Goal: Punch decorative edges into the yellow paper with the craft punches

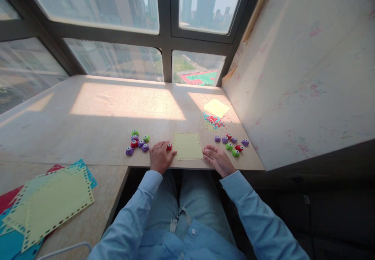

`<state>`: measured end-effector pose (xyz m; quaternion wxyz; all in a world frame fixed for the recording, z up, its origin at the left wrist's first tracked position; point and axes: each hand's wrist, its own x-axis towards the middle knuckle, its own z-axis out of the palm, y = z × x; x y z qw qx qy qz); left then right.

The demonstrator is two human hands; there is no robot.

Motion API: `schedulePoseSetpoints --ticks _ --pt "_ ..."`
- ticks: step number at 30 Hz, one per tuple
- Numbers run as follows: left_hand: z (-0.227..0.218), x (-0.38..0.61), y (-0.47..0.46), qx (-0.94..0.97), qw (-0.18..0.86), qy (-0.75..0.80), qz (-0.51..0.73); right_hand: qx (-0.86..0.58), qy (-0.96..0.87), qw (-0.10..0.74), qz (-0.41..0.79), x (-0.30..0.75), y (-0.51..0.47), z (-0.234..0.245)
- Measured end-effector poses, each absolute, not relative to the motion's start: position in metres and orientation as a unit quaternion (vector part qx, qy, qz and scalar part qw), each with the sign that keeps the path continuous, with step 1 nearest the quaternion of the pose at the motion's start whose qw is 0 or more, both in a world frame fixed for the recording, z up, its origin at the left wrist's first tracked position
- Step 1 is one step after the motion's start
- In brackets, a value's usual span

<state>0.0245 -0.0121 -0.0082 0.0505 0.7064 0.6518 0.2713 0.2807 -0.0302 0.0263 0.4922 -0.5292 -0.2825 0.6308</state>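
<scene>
A small yellow paper square with punched edges lies near the front edge of the wooden desk. My left hand rests just left of it, fingers curled over a red paper punch. On the sheet's right side my right hand lies flat on the desk, fingers spread and holding nothing. Several small punches in purple, green and red cluster left of my left hand. Another group of punches sits just beyond my right hand.
A pile of coloured paper confetti and a second yellow sheet lie further back on the right, near the slanted wall. A stack of punched yellow, blue and red sheets sits on a lower surface at the left. Windows run along the back.
</scene>
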Motion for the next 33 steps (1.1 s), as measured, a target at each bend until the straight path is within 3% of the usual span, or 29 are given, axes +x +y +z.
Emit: schedulePoseSetpoints --ticks 9,15,33 --pt "-0.010 0.026 -0.014 0.704 0.048 0.656 0.267 -0.547 -0.277 0.510 0.604 0.270 -0.018 0.022" --pt "-0.010 0.027 -0.015 0.706 0.037 0.656 0.265 -0.598 -0.382 0.467 0.527 0.264 -0.002 0.013" --pt "-0.012 0.026 -0.015 0.710 0.032 0.651 0.267 -0.633 -0.458 0.385 0.491 0.256 0.026 0.014"
